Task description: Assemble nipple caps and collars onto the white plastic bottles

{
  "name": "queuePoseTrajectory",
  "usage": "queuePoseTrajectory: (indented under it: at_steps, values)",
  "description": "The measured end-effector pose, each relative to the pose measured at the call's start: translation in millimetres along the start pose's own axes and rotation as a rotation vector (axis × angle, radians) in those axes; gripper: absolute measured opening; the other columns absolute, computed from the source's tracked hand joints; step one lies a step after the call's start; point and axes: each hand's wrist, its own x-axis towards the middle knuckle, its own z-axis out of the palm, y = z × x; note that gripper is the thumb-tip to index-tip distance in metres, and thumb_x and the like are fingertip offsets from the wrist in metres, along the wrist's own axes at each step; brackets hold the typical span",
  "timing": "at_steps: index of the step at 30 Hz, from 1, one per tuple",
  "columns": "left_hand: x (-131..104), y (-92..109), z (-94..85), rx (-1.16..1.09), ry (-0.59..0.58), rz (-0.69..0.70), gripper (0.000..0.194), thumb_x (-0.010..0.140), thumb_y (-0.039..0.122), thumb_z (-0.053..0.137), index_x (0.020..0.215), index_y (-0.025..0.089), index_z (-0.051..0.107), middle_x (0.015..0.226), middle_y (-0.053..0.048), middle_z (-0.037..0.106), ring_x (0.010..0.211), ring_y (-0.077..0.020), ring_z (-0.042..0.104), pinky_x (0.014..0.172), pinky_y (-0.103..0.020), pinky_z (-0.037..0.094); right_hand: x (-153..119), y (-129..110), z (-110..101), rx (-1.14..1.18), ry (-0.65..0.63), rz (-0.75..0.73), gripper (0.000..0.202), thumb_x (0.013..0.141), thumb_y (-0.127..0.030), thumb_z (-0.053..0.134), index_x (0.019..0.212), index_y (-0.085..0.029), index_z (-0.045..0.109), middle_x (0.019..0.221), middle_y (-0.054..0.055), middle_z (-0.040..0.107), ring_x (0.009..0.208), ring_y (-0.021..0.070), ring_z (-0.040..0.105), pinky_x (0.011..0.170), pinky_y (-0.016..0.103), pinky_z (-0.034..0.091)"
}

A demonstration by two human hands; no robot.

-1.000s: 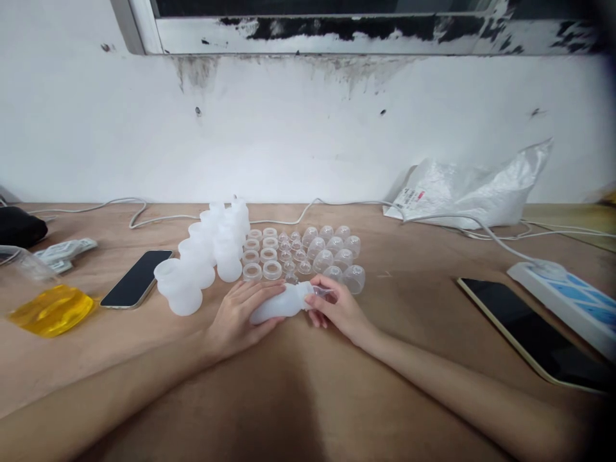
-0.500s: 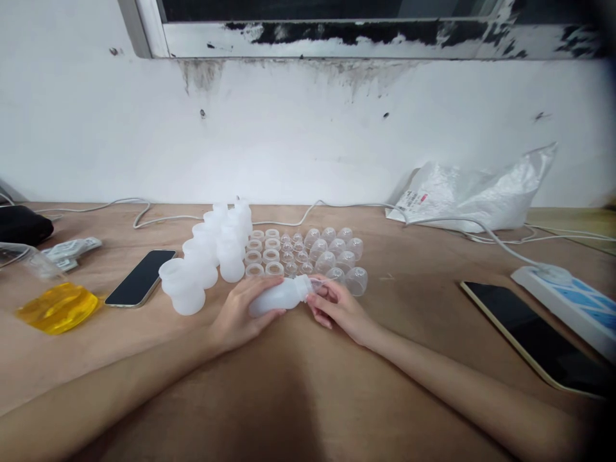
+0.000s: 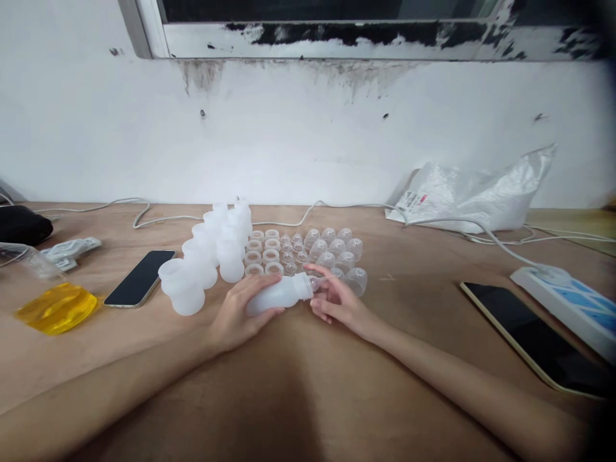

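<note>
So the left hand [image 3: 238, 311] has a good wrap around a frosty white bottle [image 3: 274, 295], tipped on its side dead centre, just over the table [image 3: 298, 398] or resting on it, neck toward 3 o'clock. There's a collar [image 3: 303, 286] on the neck and a clear teat [image 3: 316, 283] poking out. The right hand [image 3: 344, 303] has its fingers spread around that teat; it's small and see-through, so honestly I can't tell if they're pinching it or just hovering.

What could go wrong? Squeeze that bottle too hard and it might buckle or slip, if it's as soft as it looks. A sideways tug could leave the teat crooked in the collar. And the right knuckles sit right by the clear domes [image 3: 357, 281] at 2 o'clock, so a careless swing could scatter them. Loose rings [image 3: 270, 256] at 12 and standing bottles [image 3: 181, 289] at 10 seem safer.
</note>
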Motion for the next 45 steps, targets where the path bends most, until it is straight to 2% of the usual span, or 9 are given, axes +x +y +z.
queuePoseTrajectory:
  at_steps: [6, 10, 17, 22, 29, 33, 38, 41, 45]
  values:
    - [0, 1, -0.6, 0.003, -0.016, 0.082, 0.042, 0.077, 0.028, 0.059, 0.116, 0.021, 0.046, 0.113, -0.006, 0.057, 0.103, -0.0186, 0.053, 0.089, -0.034, 0.043, 3, -4, 2, -0.027, 0.045, 0.006, 0.037, 0.068, -0.034, 0.064, 0.094, -0.018, 0.045, 0.052, -0.009, 0.044, 0.037, 0.0022, 0.035, 0.036, 0.016, 0.024]
    - [0, 3, -1.4, 0.027, -0.037, 0.132, 0.04, 0.079, 0.027, 0.057, 0.117, 0.02, 0.046, 0.114, -0.007, 0.057, 0.101, -0.0198, 0.054, 0.087, -0.037, 0.043, 5, -2, 6, -0.066, 0.086, 0.011, 0.033, 0.068, -0.04, 0.063, 0.074, -0.018, 0.039, 0.046, -0.011, 0.041, 0.032, 0.0015, 0.032, 0.035, 0.017, 0.017]
    - [1, 3, -1.7, -0.015, -0.006, 0.02, 0.042, 0.078, 0.03, 0.057, 0.117, 0.021, 0.045, 0.111, -0.007, 0.058, 0.101, -0.0201, 0.054, 0.087, -0.036, 0.044, 1, -4, 6, 0.019, 0.01, -0.026, 0.055, 0.069, -0.039, 0.063, 0.114, -0.021, 0.037, 0.069, -0.004, 0.051, 0.041, 0.0029, 0.039, 0.039, 0.019, 0.027]
    - [-1, 6, -2.9, 0.005, -0.026, 0.053, 0.042, 0.077, 0.028, 0.058, 0.117, 0.02, 0.045, 0.112, -0.007, 0.058, 0.102, -0.0188, 0.054, 0.088, -0.034, 0.043, 2, -4, 6, -0.015, 0.098, -0.009, 0.039, 0.066, -0.04, 0.065, 0.092, -0.019, 0.046, 0.054, -0.008, 0.046, 0.035, 0.0023, 0.033, 0.034, 0.017, 0.022]
    - [1, 6, -3.6, -0.009, -0.005, 0.016, 0.043, 0.077, 0.027, 0.058, 0.117, 0.019, 0.045, 0.112, -0.007, 0.057, 0.103, -0.0188, 0.053, 0.09, -0.033, 0.042, -2, 1, 6, -0.103, 0.087, -0.001, 0.05, 0.082, -0.058, 0.026, 0.066, -0.015, 0.048, 0.04, -0.005, 0.041, 0.032, 0.0045, 0.028, 0.031, 0.018, 0.018]
    - [1, 6, -3.8, -0.029, 0.004, -0.013, 0.042, 0.077, 0.029, 0.057, 0.116, 0.019, 0.046, 0.112, -0.007, 0.058, 0.103, -0.0201, 0.054, 0.089, -0.035, 0.043, -2, -1, 5, -0.044, 0.12, -0.067, 0.029, 0.078, -0.046, 0.049, 0.083, -0.018, 0.046, 0.051, -0.006, 0.043, 0.038, 0.0045, 0.033, 0.035, 0.018, 0.022]
    - [1, 7, -5.0, -0.039, -0.02, 0.009, 0.041, 0.077, 0.028, 0.057, 0.115, 0.019, 0.046, 0.111, -0.008, 0.058, 0.1, -0.0201, 0.055, 0.086, -0.034, 0.045, 0, -2, 4, -0.064, 0.055, -0.064, 0.05, 0.072, -0.037, 0.061, 0.115, -0.024, 0.04, 0.07, -0.004, 0.048, 0.044, 0.0044, 0.036, 0.041, 0.02, 0.027]
    - [1, 8, -5.1, -0.043, -0.049, 0.037, 0.041, 0.077, 0.028, 0.057, 0.115, 0.019, 0.046, 0.11, -0.008, 0.059, 0.1, -0.0207, 0.055, 0.086, -0.035, 0.045, 2, 2, 3, -0.115, 0.098, -0.041, 0.041, 0.066, -0.043, 0.064, 0.097, -0.02, 0.049, 0.061, -0.005, 0.045, 0.042, 0.0046, 0.033, 0.038, 0.019, 0.023]
    - [2, 11, -4.2, -0.019, -0.056, 0.109, 0.041, 0.078, 0.027, 0.056, 0.117, 0.02, 0.046, 0.114, -0.008, 0.057, 0.102, -0.0205, 0.054, 0.088, -0.037, 0.044, 4, 9, 1, -0.144, 0.085, -0.036, 0.037, 0.066, -0.05, 0.062, 0.071, -0.019, 0.042, 0.052, -0.007, 0.036, 0.041, 0.0044, 0.028, 0.038, 0.019, 0.019]
